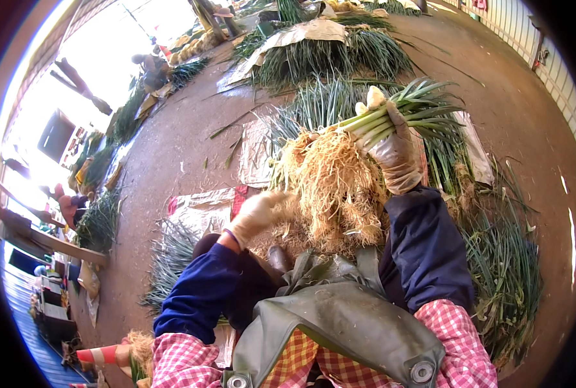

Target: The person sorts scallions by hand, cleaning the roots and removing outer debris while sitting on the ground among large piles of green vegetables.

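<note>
My gloved right hand [393, 152] is closed around a bunch of green onions [428, 111], holding it above a heap. Their white stems and pale roots point left, and the green leaves fan out to the right. Below lies a large tangle of straw-coloured roots [327, 178] on a pile of green onions [320, 103]. Also gloved, my left hand [257, 216] is just left of the roots. Motion smears its fingers, so whether it grips anything is unclear.
Green onions [501, 278] lie in a long heap on my right, and more [175, 258] lie on my left. Sacks [204, 210] are spread on the brown floor. Farther off, a covered heap [330, 58] stands ahead, and people [152, 68] sit by other piles at left.
</note>
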Available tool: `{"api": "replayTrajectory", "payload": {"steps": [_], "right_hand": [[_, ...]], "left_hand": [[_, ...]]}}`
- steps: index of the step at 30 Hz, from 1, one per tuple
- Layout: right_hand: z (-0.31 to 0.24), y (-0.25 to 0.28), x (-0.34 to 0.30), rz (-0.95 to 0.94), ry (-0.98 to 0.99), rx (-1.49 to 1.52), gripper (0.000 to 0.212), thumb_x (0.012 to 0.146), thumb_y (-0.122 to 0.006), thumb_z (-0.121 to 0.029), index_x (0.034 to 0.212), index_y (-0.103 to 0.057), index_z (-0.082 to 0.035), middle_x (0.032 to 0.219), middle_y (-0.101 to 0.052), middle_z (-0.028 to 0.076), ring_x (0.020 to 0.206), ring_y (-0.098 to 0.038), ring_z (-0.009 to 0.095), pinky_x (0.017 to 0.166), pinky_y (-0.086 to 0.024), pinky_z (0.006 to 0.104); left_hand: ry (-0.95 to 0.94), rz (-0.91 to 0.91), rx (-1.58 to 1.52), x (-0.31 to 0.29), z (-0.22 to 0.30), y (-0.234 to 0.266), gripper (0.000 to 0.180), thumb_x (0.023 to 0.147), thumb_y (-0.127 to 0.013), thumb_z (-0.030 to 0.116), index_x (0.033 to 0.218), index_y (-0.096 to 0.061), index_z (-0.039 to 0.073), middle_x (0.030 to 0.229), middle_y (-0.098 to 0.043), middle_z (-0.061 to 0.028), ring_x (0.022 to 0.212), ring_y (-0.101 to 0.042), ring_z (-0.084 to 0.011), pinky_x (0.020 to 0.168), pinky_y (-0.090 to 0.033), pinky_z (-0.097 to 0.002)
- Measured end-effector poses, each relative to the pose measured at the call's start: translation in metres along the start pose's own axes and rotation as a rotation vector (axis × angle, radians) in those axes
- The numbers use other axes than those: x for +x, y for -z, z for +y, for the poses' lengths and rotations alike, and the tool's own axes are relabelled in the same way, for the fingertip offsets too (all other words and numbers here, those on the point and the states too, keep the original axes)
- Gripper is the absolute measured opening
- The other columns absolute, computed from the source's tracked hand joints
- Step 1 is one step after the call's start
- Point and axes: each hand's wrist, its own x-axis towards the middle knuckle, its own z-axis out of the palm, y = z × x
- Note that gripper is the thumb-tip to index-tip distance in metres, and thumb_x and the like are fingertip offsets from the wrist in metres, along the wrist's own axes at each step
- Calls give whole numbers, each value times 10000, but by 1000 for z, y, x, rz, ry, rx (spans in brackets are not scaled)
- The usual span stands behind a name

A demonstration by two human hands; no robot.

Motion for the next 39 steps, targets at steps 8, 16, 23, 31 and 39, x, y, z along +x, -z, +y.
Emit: {"api": "replayTrajectory", "payload": {"steps": [8, 16, 23, 31, 39], "right_hand": [[34, 23, 9, -42, -90, 55, 262, 886, -641, -257, 1035, -540, -67, 966, -553, 10, 958, -546, 175, 940, -437, 323], [25, 24, 16, -10, 26, -1, 278, 877, -649, -276, 1000, -598, -33, 852, -624, 38, 845, -614, 150, 919, -491, 341], [-29, 102, 70, 287, 176, -345, 361, 890, -587, -228, 1138, -559, 32, 997, -644, 148, 930, -627, 249, 921, -477, 433], [-61, 160, 94, 58, 227, -134, 294, 866, -600, -196, 1068, -631, 16, 1008, -668, 146, 879, -652, 240, 794, -538, 381], [-35, 113, 79, 88, 210, -355, 357, 922, -506, -244, 1159, -567, 17, 923, -657, 150, 754, -637, 234, 764, -529, 375]], "left_hand": [[-27, 438, -1221, 50, 70, 11, 342, 927, -522, 112, 1254, -504, 15, 1166, -583, -72, 1057, -548, -164, 927, -440, -291], [143, 156, -1030, 48, 53, -3, 226, 916, -537, 157, 1089, -559, 14, 960, -622, -97, 857, -591, -173, 768, -474, -293], [218, -144, -404, 17, -31, -42, 327, 884, -646, 311, 989, -649, 2, 716, -629, -45, 623, -588, -108, 587, -483, -241], [135, 57, -783, 19, -31, -5, 312, 917, -614, 270, 989, -639, -32, 785, -641, -39, 651, -564, -85, 623, -445, -213], [64, 364, -461, 44, 25, 78, 235, 905, -631, 264, 891, -670, 33, 769, -621, 4, 701, -528, -53, 643, -446, -220]]}}
